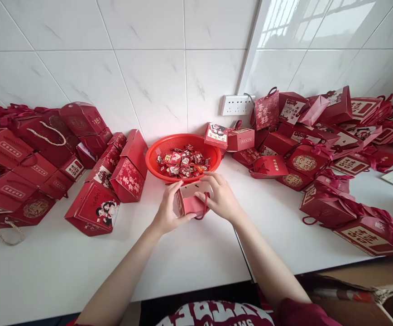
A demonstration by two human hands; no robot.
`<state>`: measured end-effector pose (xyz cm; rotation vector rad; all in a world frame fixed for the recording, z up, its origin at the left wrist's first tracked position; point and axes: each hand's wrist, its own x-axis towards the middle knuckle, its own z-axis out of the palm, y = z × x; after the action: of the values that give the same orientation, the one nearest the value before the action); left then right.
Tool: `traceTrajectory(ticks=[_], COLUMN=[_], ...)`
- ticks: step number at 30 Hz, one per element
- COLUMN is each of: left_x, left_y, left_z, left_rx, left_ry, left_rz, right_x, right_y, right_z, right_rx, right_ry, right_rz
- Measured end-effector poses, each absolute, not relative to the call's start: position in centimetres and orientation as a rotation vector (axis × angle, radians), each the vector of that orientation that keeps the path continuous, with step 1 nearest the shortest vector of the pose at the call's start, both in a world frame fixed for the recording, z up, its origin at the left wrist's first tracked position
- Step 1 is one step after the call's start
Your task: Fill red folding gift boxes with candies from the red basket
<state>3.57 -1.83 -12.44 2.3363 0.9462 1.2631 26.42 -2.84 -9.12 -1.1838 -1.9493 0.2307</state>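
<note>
Between my two hands, just in front of the basket, is a small red gift box (194, 204) with a pale inside and a dark red cord handle. My left hand (169, 208) grips its left side, thumb along the near edge. On the right side, my right hand (224, 198) has its fingers over the far rim and its thumb bent in at the cord. Right behind the box sits a red plastic basket (152, 170), holding a heap of small wrapped candies (184, 160).
Red gift boxes (35, 170) are stacked at the left, with a few boxes (128, 176) standing nearer the basket. Another big pile of boxes (305, 158) fills the right. A power strip (237, 105) is on the tiled wall. Below the table's right edge is a cardboard box (356, 276).
</note>
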Motion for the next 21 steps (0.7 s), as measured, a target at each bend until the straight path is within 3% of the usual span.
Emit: traceTrajectory(ticks=[8,17,21], left_x=[3.4,2.9,2.6], left_y=[-1.9,-1.7,-1.7], left_z=[-15.7,-15.9,-15.7], left_rx=[2.1,2.058,2.226], left_ry=[1.066,1.02,0.953], left_rz=[1.252,1.151,1.185], right_x=[26.0,31.9,30.5], right_y=[-3.6,-3.9,-3.9], right_z=[-12.6,-10.6,-10.9], right_rx=[-1.039,-0.911,-0.955], right_ry=[-1.816,-2.123,-1.946], right_rz=[0.264,0.854,0.717])
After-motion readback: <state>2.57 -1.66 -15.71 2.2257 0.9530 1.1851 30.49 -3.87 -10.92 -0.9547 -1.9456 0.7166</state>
